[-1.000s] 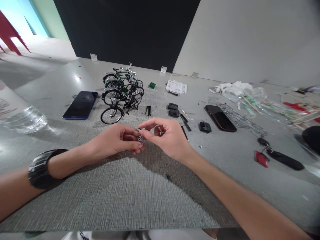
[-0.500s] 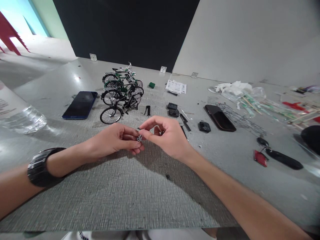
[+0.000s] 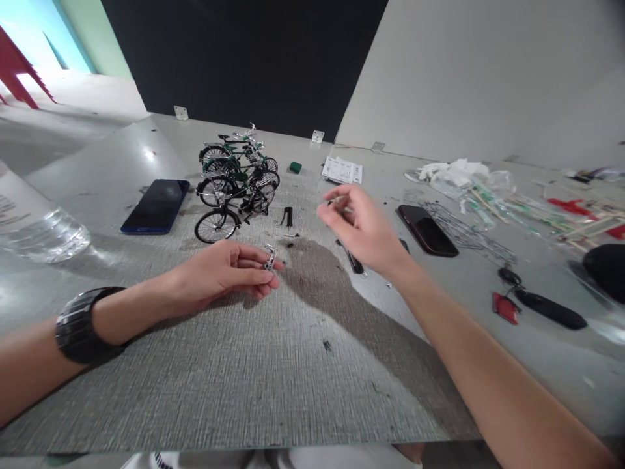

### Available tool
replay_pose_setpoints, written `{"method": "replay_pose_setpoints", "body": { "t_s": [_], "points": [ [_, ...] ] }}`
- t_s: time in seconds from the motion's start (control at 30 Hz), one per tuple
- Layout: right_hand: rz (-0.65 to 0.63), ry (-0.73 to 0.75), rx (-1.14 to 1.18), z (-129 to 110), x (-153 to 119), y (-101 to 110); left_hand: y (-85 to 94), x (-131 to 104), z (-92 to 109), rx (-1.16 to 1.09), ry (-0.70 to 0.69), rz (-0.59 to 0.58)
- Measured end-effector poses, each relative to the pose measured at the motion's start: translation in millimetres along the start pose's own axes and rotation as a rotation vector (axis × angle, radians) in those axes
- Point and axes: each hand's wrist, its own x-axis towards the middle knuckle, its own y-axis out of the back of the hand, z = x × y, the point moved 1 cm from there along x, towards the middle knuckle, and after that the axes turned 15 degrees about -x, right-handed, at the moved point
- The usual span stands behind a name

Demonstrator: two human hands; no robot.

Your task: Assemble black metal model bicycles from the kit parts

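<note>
My left hand (image 3: 244, 268) is closed in a pinch on a small silver metal part (image 3: 270, 257), whose thin upper end sticks up past the fingers. My right hand (image 3: 364, 225) is raised over the table to the right, thumb and index finger slightly apart and the other fingers curled. I make out nothing held in it. Under it lie narrow black pieces (image 3: 355, 262), partly hidden by the palm. Several miniature bicycles, the front one a black bicycle (image 3: 217, 225), stand beyond my left hand. Tiny dark bits (image 3: 290, 245) and a small black part (image 3: 288, 217) lie between the hands.
A blue phone (image 3: 155, 206) and a water bottle (image 3: 43, 228) are at the left. To the right are a dark phone (image 3: 428, 230), thin metal wire pieces, keys (image 3: 549, 309) and plastic wrappings (image 3: 459, 174). Folded paper sheets (image 3: 342, 170) and a green block (image 3: 295, 167) lie farther back.
My right hand has left the silver part and moved right and away from me, its fingers loosening. My left hand stays in place with the part, which now shows more fully.
</note>
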Motion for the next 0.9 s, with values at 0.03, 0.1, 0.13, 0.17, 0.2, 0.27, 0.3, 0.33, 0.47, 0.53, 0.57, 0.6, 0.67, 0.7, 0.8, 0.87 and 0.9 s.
{"method": "replay_pose_setpoints", "body": {
  "t_s": [0.03,0.1,0.13,0.17,0.2,0.27,0.3,0.33,0.47,0.53,0.57,0.6,0.67,0.7,0.8,0.87,0.9],
  "points": [
    [0.044,-0.002,-0.059,5,3,5,0.6,0,0,-0.015,-0.002,0.002],
    [0.106,0.016,-0.200,14,7,12,2.0,1,-1,-0.046,-0.003,-0.006],
    [0.116,0.040,-0.274,17,9,15,2.9,1,-2,-0.061,-0.001,-0.016],
    [0.112,0.067,-0.346,20,10,17,3.7,1,-3,-0.072,-0.001,-0.025],
    [0.108,0.094,-0.409,22,10,18,4.4,1,-3,-0.080,0.000,-0.031],
    [0.089,0.124,-0.497,26,11,18,4.9,2,-4,-0.089,-0.007,-0.034],
    [0.077,0.129,-0.520,26,10,16,4.7,2,-4,-0.090,-0.013,-0.030],
    [0.066,0.133,-0.531,27,10,14,4.2,2,-4,-0.088,-0.018,-0.024],
    [-0.013,0.173,-0.504,25,7,-4,1.5,2,-3,-0.076,-0.032,-0.002],
    [-0.051,0.200,-0.499,24,6,-15,1.0,2,-4,-0.068,-0.044,-0.002],
    [-0.067,0.212,-0.506,24,6,-19,1.1,2,-4,-0.063,-0.051,0.000],
    [-0.080,0.225,-0.515,24,6,-23,1.3,2,-5,-0.057,-0.057,0.003],
    [-0.102,0.250,-0.533,24,6,-28,1.7,2,-5,-0.045,-0.059,0.014],
    [-0.112,0.261,-0.540,23,7,-29,1.8,3,-5,-0.039,-0.060,0.017],
    [-0.133,0.283,-0.568,21,7,-30,1.0,3,-5,-0.029,-0.061,0.012],
    [-0.147,0.281,-0.592,20,7,-30,0.1,2,-4,-0.027,-0.063,0.011],
    [-0.153,0.276,-0.600,20,7,-30,-0.4,2,-3,-0.027,-0.062,0.012]
  ]
}}
